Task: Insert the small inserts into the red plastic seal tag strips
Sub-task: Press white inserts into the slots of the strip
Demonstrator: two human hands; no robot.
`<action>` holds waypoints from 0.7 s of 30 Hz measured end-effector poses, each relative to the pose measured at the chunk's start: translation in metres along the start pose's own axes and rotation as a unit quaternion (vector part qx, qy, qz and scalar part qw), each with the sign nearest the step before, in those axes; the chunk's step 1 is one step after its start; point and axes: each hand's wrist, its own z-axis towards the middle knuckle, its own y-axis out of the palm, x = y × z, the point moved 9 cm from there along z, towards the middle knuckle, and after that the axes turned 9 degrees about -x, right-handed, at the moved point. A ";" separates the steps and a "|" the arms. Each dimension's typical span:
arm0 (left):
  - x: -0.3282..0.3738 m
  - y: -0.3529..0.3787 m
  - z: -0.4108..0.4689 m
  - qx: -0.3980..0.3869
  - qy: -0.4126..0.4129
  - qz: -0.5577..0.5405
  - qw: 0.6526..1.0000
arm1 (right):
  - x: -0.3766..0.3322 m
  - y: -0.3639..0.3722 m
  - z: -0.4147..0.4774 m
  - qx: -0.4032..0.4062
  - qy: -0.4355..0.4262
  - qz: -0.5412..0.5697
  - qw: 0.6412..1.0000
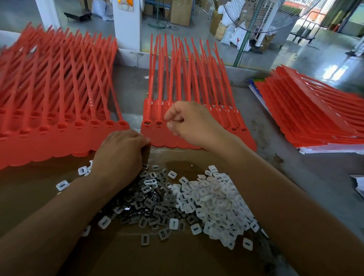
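Note:
A sheet of joined red seal tag strips (218, 123) lies in the middle of the bench, tails pointing away from me. My right hand (190, 122) hovers over its row of heads with fingers curled; whether it pinches a small insert is unclear. My left hand (120, 153) rests with curled fingers at the near left corner of that sheet, gripping its edge. In front of me lies a heap of small inserts: grey metal ones (149, 202) on the left, white plastic ones (217, 202) on the right.
A larger pile of red strip sheets (49, 100) fills the left side. Another stack of red sheets (314, 116) sits on papers at the right. Brown cardboard (169, 263) covers the near bench. Behind stand a white pillar (126, 17) and a fan.

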 end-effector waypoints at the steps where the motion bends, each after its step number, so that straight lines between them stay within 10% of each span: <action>1: 0.000 0.000 -0.001 0.000 0.000 0.000 1.000 | 0.001 0.000 0.006 0.004 0.004 0.006 1.000; 21: 0.004 -0.002 -0.003 -0.001 0.020 -0.006 1.000 | 0.011 0.034 0.065 0.034 0.046 0.017 0.998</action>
